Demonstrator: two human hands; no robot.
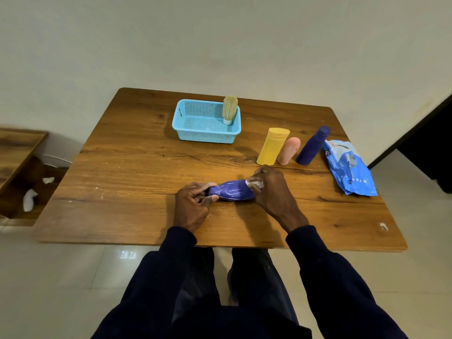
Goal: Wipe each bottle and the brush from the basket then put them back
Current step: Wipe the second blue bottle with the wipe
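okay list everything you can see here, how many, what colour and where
table: one, brown wood, centre
basket: one, light blue, far middle of table
brush: one, cream bristles, upright in basket's right corner
yellow bottle: one, standing right of basket
pink bottle: one, beside the yellow
dark blue bottle: one, right of the pink
wipes pack: one, blue, table's right edge
purple bottle: one, on its side between the hands
wipe: one, white, against the purple bottle
left hand: grips the bottle's neck
right hand: presses the wipe
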